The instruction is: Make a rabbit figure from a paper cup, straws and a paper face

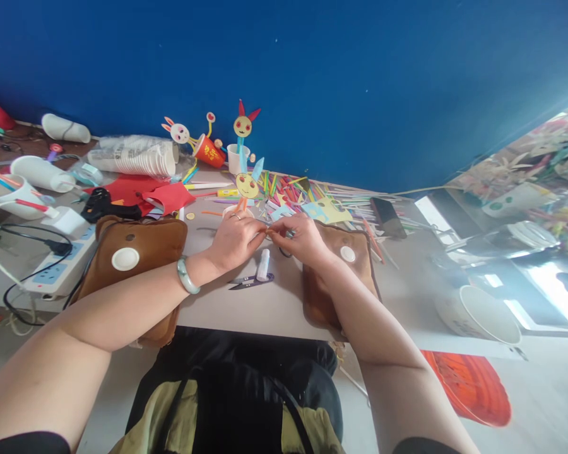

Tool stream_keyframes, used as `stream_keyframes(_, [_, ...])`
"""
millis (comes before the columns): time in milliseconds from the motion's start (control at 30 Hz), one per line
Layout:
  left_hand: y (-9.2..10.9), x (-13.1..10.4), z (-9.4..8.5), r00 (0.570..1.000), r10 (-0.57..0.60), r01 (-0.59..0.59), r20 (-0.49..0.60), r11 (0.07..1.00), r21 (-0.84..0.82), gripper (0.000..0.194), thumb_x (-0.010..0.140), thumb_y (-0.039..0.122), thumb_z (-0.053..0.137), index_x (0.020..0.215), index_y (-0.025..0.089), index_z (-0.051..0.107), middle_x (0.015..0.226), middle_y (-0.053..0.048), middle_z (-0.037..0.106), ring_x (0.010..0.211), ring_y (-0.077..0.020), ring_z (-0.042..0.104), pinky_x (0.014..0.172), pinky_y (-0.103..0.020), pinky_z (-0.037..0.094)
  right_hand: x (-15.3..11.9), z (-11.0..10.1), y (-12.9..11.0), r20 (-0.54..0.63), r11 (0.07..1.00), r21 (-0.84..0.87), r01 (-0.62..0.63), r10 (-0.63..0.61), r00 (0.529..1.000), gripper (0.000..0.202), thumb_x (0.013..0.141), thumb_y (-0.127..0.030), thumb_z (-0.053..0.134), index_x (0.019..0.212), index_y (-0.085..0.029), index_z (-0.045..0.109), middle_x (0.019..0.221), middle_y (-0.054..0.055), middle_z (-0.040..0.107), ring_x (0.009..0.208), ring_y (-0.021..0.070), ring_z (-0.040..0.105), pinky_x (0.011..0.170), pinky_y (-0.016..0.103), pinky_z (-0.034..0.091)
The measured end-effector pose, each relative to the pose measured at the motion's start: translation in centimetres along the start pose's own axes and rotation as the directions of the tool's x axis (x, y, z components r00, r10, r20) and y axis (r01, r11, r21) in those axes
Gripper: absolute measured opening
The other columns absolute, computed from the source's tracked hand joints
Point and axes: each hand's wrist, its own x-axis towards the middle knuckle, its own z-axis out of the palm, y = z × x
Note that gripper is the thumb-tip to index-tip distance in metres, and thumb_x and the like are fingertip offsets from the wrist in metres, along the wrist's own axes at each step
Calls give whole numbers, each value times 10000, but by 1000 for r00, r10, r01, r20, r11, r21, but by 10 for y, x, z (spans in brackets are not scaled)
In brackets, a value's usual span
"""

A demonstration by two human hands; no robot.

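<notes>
Near the middle of the table, my left hand (236, 241) and my right hand (299, 238) meet fingertip to fingertip. Both are closed around something too small to make out. A dark-looped tool, partly hidden, shows under my right hand. Just below my hands stands a small white bottle (264, 265), beside dark thread snips (250, 282) lying on the table. Behind my left hand rises a yellow smiling face with blue ears (247, 185). Brown padded cushions lie under my left forearm (137, 252) and beside my right forearm (324, 296).
Colourful strips (293, 189) and a phone (389, 217) lie behind my right hand. At the left are a power strip (59, 268), a black glue gun (108, 205), red sheets (170, 197) and stacked cups (137, 157). A white bowl (490, 315) stands at right.
</notes>
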Motion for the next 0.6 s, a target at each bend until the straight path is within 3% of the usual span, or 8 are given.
stream_keyframes(233, [1,-1,0,1000,-10,10,4,1000,-20,224,970,276,532,974,199,742,937,-67,770,985,-265,667,928,-443,408,0,-6,-1,35,1000,18,-11,10,999,65,776,-250,715,805,-198,739,720,2,734,606,128,607,714,288,476])
stream_keyframes(600, [0,-3,-1,1000,-2,3,9,998,-55,228,965,292,534,1006,201,739,987,-63,780,1012,-261,664,975,-451,408,-1,-9,1,24,1000,4,-9,9,1000,109,781,-287,700,713,-202,696,617,-3,693,559,131,570,622,275,460])
